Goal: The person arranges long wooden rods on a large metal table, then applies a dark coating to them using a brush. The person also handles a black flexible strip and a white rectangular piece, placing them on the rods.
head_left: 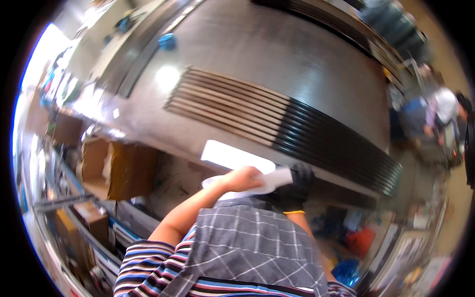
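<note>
Both hands, left hand [243, 179] bare, apparently grip white sheet [267, 182].

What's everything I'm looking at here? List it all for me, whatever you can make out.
Metal table: one, grey and shiny, fills the upper middle.
Long strips: one row laid side by side on the table, tan at the left end, black at the right; too blurred to count.
White sheet: one, bright white, at the table's near edge.
Blue object: one, small, far left part of the table; kind unclear.
Cardboard box: one, brown, open, lower left below the table.
Another person: one, light top, far right.
Checked apron: one, grey, bottom centre.
White cloth: one, held in both hands.
Left hand: bare, gripping the cloth.
Right hand: black glove, on the cloth's other end.
</note>
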The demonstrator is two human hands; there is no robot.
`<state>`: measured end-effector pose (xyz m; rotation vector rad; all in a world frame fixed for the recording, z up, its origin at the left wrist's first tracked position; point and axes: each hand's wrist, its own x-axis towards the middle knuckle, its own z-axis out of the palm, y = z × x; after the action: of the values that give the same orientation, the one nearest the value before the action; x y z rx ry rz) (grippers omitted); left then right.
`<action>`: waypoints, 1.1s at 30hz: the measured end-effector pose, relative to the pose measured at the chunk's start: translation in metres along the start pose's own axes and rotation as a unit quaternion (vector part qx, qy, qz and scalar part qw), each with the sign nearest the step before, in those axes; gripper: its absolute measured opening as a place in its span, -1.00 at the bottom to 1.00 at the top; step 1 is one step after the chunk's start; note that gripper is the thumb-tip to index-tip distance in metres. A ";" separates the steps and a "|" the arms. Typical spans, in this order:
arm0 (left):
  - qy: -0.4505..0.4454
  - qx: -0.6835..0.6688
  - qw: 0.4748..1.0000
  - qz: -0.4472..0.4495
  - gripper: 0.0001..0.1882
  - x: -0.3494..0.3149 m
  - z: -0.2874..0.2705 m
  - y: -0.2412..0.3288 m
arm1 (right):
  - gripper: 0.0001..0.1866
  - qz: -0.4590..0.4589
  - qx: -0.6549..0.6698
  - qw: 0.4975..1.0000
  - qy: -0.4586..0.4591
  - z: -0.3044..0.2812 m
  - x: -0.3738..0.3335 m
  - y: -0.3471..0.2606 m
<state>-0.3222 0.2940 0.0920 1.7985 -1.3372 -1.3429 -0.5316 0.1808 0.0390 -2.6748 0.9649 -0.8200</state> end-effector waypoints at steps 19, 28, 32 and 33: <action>0.470 0.165 0.793 -0.352 -0.67 -0.243 -0.156 -0.224 | -0.45 -0.088 0.002 0.981 -0.174 -0.011 0.030 -0.046; 0.141 -0.167 0.957 -0.193 -0.53 -0.093 0.038 -0.154 | -0.33 -0.190 -0.042 0.974 -0.116 0.004 0.003 -0.043; 0.240 -0.224 0.926 -0.185 -0.76 -0.089 0.040 -0.123 | -0.29 -0.169 -0.041 0.975 -0.140 0.000 0.002 -0.045; 0.341 -0.236 0.897 -0.152 -0.81 -0.090 0.040 -0.121 | -0.28 -0.151 -0.048 0.976 -0.150 0.000 0.001 -0.048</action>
<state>-0.3129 0.4279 0.0116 1.8957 -0.3306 -0.9142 -0.5050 0.2171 0.0564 -2.9596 0.5480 -0.4034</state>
